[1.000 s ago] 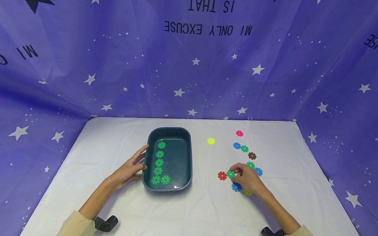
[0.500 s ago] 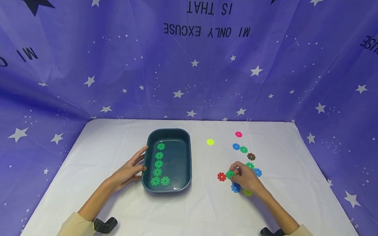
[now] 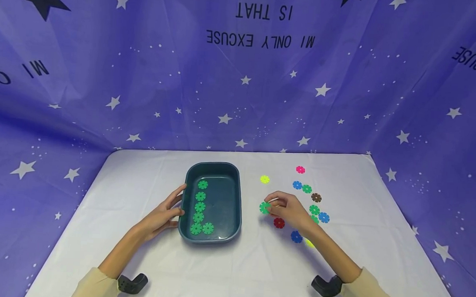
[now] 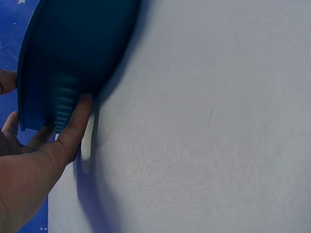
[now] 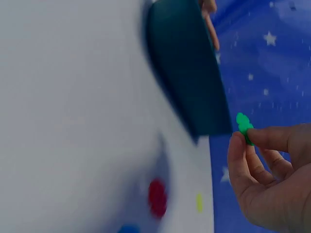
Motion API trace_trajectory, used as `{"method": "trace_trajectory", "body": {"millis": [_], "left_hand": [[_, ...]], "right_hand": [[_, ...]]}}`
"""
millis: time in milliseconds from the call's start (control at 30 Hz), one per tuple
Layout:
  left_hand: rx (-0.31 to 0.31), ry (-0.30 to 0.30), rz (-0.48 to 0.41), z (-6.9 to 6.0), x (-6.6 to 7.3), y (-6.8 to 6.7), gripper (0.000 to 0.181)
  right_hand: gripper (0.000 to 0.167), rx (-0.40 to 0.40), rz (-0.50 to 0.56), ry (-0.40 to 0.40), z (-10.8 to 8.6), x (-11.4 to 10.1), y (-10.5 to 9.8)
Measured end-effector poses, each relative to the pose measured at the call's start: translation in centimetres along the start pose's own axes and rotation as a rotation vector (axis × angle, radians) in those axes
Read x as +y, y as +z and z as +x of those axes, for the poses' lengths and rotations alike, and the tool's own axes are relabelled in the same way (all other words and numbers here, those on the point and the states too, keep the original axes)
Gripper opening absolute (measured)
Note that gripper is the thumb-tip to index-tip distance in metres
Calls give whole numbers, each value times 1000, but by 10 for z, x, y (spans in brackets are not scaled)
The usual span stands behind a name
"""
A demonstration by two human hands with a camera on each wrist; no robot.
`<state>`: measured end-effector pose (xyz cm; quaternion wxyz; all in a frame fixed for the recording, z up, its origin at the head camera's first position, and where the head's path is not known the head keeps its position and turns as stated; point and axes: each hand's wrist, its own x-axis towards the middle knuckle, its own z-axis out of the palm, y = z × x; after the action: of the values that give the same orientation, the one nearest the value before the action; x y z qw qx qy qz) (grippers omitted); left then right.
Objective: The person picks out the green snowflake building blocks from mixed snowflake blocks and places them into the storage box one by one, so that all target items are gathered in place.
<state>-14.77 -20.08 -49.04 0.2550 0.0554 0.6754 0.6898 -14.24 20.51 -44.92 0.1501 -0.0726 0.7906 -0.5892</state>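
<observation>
A dark teal plastic tray (image 3: pixel 238 184) stands on the white cloth, with several green notched plastic discs (image 3: pixel 200 206) in a column along its left side and one beside the lowest. My left hand (image 3: pixel 159 216) rests against the tray's left wall, its fingers spread and touching the outside and rim. My right hand (image 3: pixel 293 213) pinches a green notched disc (image 3: pixel 265 207) between thumb and fingers, held above the cloth right of the tray. In the right wrist view this disc (image 5: pixel 244 127) appears nearly edge-on between the fingertips.
Loose notched discs lie on the right: a red disc (image 3: pixel 279 223), a yellow disc (image 3: pixel 264 179), a pink disc (image 3: pixel 300 170), a brown disc (image 3: pixel 316 197), and several blue and green ones. My right forearm partly covers a yellow-green disc (image 3: pixel 309 243). A starry purple curtain (image 3: pixel 240 91) surrounds the table.
My right hand has lifted the green disc from beside the red one and carried it left toward the tray. My left hand has stayed at the tray.
</observation>
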Motion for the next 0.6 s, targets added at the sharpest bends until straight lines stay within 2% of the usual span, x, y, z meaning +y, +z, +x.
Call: {"method": "trace_trajectory", "body": {"millis": [267,500,600], "left_hand": [[-16,11,8,-1,-1,0,87],[-12,6,4,-2,1,0,88],[-12,4,2,-1,1,0,88]], "right_hand": [[24,-90,106,-58,25,-31,49],[24,-142,88,-87,44,-45,84],[25,-154,85,-69,49,-47,96]]}}
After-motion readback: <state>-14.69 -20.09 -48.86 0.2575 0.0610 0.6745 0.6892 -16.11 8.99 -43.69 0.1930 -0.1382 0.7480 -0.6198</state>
